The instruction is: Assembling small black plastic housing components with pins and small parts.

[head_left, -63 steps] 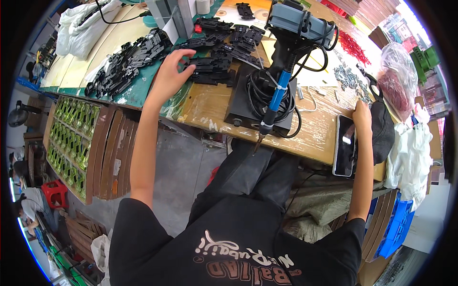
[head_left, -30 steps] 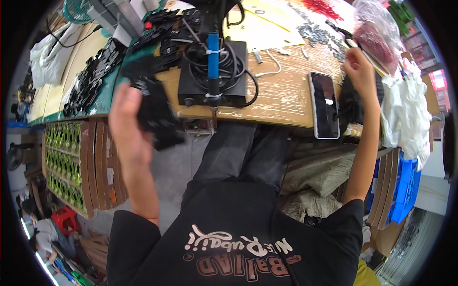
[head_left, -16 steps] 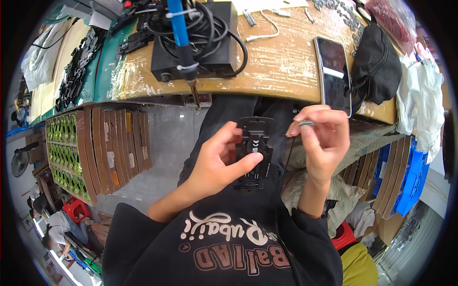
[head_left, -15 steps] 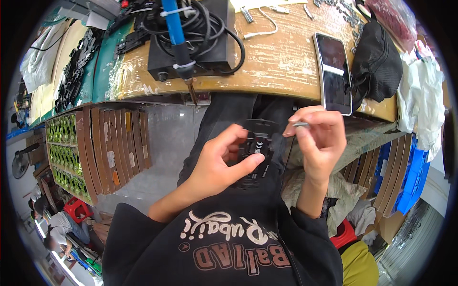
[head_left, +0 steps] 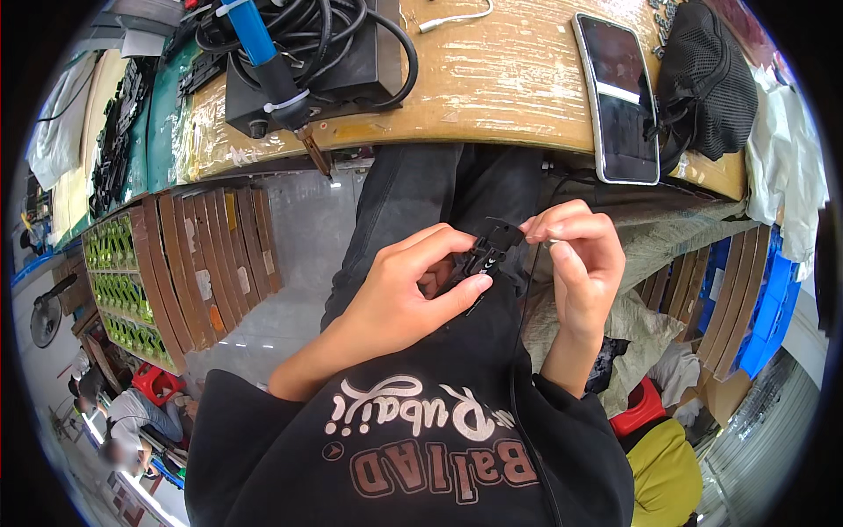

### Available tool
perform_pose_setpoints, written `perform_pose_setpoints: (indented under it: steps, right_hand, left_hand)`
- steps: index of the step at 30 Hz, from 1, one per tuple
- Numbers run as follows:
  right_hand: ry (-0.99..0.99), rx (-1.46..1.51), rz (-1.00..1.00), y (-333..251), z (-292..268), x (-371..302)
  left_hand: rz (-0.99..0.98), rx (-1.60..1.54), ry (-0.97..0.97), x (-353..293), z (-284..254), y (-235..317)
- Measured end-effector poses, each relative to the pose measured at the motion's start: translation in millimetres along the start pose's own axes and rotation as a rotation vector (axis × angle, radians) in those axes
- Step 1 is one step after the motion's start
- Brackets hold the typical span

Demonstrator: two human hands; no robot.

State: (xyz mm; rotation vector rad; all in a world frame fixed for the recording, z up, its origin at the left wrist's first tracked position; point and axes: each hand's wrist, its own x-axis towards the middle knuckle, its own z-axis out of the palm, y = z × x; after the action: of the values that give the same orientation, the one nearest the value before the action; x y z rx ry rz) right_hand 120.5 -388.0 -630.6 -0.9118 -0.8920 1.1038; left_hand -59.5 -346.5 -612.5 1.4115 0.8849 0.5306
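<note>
My left hand (head_left: 395, 285) is closed round a flat black plastic part (head_left: 497, 239) with small white printing, thumb on its face and fingers behind. The part is tilted above my lap. My right hand (head_left: 584, 268) is closed, with a small silvery metal piece (head_left: 551, 243) between its thumb and fingers. Its fingertips are right by the far right edge of the black part; whether they touch it, I cannot tell. Most of the part's lower half is hidden by my left hand.
A blue-handled soldering iron (head_left: 277, 83) hangs its tip over the table's near edge, beside a black box (head_left: 378, 79) with coiled cable. A phone (head_left: 619, 101) and black mesh pouch (head_left: 707, 83) are on the right. Cardboard trays (head_left: 189, 263) stand at left, blue crates (head_left: 760, 307) at right.
The black part has tilted and turned, so less of its face shows. My right hand has come in closer to its edge. The view has shifted, moving the table upward.
</note>
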Motion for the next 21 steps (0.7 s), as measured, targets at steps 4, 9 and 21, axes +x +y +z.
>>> perform_pose_setpoints:
  steps: [4, 9, 21]
  right_hand:
    - [-0.011, -0.256, 0.048, -7, 6, 2]
    - [-0.050, -0.489, -0.047, -4, 5, 5]
    - [-0.131, -0.682, -0.185, -5, 8, 7]
  left_hand:
    - [0.001, 0.002, -0.013, 0, 1, 0]
    - [-0.034, -0.063, -0.011, 0, 2, -4]
    - [-0.030, 0.047, -0.029, 2, 0, 0]
